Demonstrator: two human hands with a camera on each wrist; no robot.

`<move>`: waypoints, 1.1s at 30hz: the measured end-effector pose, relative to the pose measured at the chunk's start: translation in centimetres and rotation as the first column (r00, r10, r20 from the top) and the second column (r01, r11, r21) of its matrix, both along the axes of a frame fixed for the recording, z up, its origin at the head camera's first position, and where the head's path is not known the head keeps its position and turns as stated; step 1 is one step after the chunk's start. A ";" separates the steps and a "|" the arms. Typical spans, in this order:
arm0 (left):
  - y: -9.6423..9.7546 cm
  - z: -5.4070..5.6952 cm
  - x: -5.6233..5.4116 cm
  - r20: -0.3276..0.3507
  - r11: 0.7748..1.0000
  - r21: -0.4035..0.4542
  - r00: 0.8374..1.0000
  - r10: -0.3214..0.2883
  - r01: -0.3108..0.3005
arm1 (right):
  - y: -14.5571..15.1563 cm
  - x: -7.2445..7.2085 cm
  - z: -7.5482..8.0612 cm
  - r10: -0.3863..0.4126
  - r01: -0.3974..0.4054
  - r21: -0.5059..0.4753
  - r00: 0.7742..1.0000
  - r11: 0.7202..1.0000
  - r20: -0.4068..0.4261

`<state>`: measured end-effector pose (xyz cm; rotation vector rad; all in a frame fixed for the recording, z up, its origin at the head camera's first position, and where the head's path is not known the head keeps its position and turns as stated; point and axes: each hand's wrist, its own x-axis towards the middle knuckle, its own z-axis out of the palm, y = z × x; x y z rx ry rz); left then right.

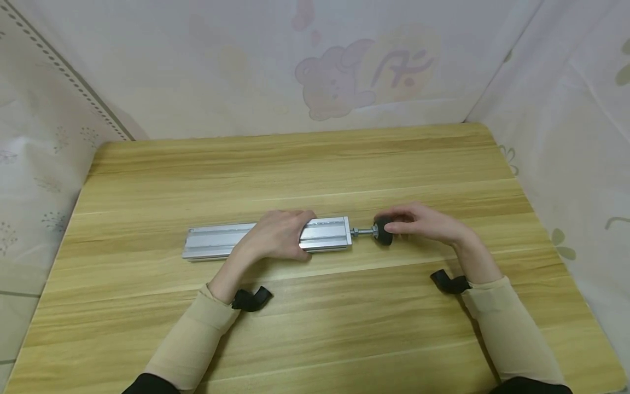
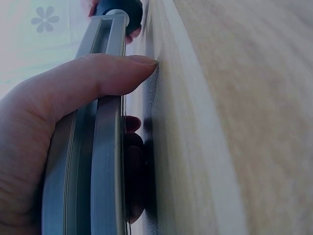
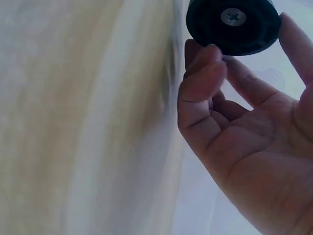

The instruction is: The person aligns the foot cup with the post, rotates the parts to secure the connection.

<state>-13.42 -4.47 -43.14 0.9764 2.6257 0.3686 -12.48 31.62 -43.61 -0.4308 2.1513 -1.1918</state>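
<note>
A silver aluminium profile (image 1: 211, 241) with grooves along its length lies on the wooden table. My left hand (image 1: 275, 238) grips it across the middle; in the left wrist view the thumb (image 2: 107, 76) crosses its grooved face and fingertips show on the far side. From the profile's right end plate a threaded bolt (image 1: 365, 231) sticks out, carrying a nut and a black round levelling foot (image 1: 383, 231). My right hand (image 1: 428, 221) holds that foot by its rim between thumb and fingers. A cross-head screw (image 3: 234, 17) sits in the foot's underside in the right wrist view.
The wood-grain table (image 1: 315, 339) has rounded back corners. Pale printed curtains (image 1: 221, 71) hang behind it and at both sides. A black curved wrist mount (image 1: 252, 299) is on my left wrist, and a similar mount (image 1: 449, 282) is on my right.
</note>
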 end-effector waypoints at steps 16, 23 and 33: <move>0.0 0.1 0.0 -0.006 1.000 0.003 1.000 -0.003 0.003 | -2.7 1.9 1.4 0.176 0.002 0.300 0.806 0.954 -0.566; 0.0 0.1 0.1 -0.009 1.000 0.010 1.000 -0.005 0.005 | -2.2 1.5 1.0 0.119 0.010 0.242 0.853 0.970 -0.509; 0.0 0.0 0.1 -0.013 1.000 0.010 1.000 -0.005 0.005 | -0.6 0.5 0.4 0.033 -0.014 0.071 0.963 0.997 -0.266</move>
